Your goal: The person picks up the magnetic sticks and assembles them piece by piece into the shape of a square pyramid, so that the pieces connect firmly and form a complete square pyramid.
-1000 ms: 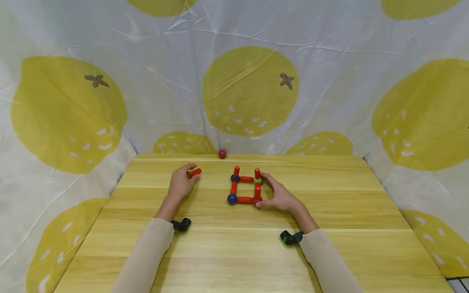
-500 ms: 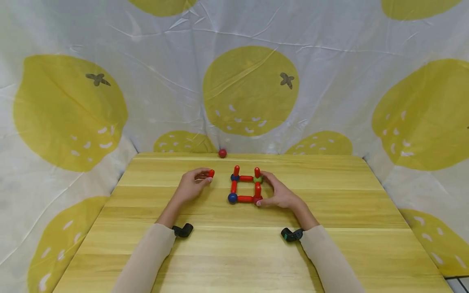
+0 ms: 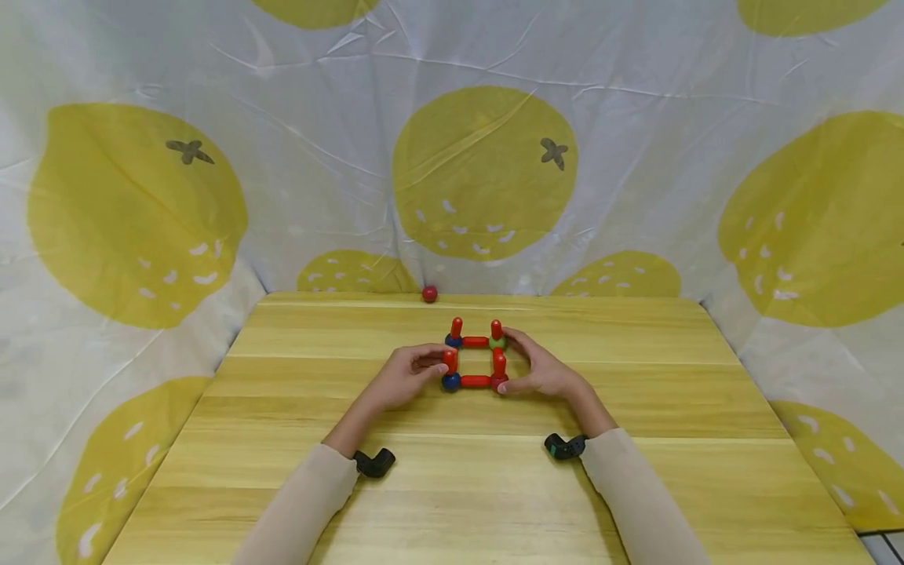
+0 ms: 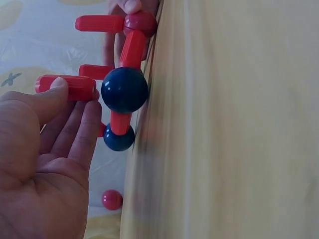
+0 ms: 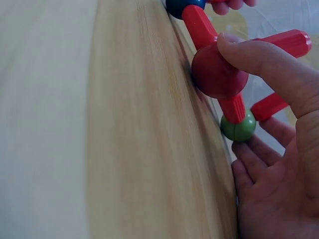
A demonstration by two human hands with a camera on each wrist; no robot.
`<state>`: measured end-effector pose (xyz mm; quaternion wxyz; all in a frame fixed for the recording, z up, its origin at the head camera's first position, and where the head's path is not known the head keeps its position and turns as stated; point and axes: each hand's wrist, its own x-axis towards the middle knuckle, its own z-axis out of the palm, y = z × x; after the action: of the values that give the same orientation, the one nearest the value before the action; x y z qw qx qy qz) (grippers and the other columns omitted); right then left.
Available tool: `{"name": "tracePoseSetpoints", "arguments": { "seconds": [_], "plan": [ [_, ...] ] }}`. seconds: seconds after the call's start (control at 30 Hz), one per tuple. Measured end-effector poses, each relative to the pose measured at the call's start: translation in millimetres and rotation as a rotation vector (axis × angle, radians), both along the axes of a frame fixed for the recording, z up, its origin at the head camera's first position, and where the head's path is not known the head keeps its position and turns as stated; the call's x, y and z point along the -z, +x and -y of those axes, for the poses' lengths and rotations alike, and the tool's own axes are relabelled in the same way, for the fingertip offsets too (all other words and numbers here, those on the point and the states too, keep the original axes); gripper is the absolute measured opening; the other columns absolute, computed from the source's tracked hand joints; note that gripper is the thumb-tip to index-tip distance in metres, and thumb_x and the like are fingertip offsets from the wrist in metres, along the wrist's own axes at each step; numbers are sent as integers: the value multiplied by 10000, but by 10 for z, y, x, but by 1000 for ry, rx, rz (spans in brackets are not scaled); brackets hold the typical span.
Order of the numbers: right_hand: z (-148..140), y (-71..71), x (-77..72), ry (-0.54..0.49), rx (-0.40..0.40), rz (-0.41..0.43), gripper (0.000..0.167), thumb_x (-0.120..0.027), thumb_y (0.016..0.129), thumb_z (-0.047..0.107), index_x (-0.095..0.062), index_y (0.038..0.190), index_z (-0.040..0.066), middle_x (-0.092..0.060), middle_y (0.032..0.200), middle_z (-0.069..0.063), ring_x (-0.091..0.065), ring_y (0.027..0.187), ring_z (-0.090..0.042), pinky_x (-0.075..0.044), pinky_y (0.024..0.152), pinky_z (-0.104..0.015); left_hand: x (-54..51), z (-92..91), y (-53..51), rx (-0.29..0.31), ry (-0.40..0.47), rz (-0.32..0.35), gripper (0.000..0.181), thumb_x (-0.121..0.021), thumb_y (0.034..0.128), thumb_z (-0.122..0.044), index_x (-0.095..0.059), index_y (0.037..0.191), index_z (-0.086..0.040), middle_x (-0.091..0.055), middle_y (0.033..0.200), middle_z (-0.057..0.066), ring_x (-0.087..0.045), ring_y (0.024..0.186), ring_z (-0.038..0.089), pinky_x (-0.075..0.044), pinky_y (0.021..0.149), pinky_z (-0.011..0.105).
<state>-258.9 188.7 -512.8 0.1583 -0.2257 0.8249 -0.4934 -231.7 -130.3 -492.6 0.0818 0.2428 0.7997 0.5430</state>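
A square frame of red magnetic building rods [image 3: 475, 381] and balls lies on the wooden table. Its corners are a near blue ball [image 4: 124, 90], a far blue ball [image 4: 119, 137], a red ball [image 5: 219, 69] and a green ball [image 5: 238, 125]. Rods stand upright on three corners. My left hand [image 3: 406, 378] pinches another red rod [image 4: 66, 87] between thumb and fingers, upright just above the near blue ball; a slim gap shows in the left wrist view. My right hand [image 3: 547, 375] holds the frame's right side, thumb on the red ball, fingers at the green ball.
A loose red ball [image 3: 429, 294] sits at the table's back edge, by the lemon-print cloth [image 3: 487, 173] hanging behind. Bare wooden tabletop [image 3: 466, 486] stretches in front of the frame. A black wrist device [image 3: 374, 463] is worn on each arm.
My left hand has moved right with its red rod, turning it from slanted to upright, and has come over the near blue ball. My right hand has stayed at the frame.
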Motion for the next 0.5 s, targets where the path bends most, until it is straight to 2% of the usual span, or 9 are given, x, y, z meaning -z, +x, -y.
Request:
{"name": "tracePoseSetpoints", "arguments": {
  "seconds": [0.23,0.5],
  "plan": [
    [1,17,21,-25,11,-11,1129,-928,771,263,-217,1644,179,-247,1704,-102,-231,1574,-349,-134,1278,-593,78,-61,-9,12,-33,-25,323,-671,1009,-152,-688,1326,-91,-707,1300,98,-694,1175,241,-571,999,333],
    [33,81,62,-94,54,-46,1038,-907,801,218,-263,1615,216,-280,1681,-117,-249,1567,-365,-165,1272,-602,73,-56,24,11,-2,22,346,-678,1008,-167,-679,1342,-77,-708,1311,111,-695,1188,254,-569,999,326]
  ]
}}
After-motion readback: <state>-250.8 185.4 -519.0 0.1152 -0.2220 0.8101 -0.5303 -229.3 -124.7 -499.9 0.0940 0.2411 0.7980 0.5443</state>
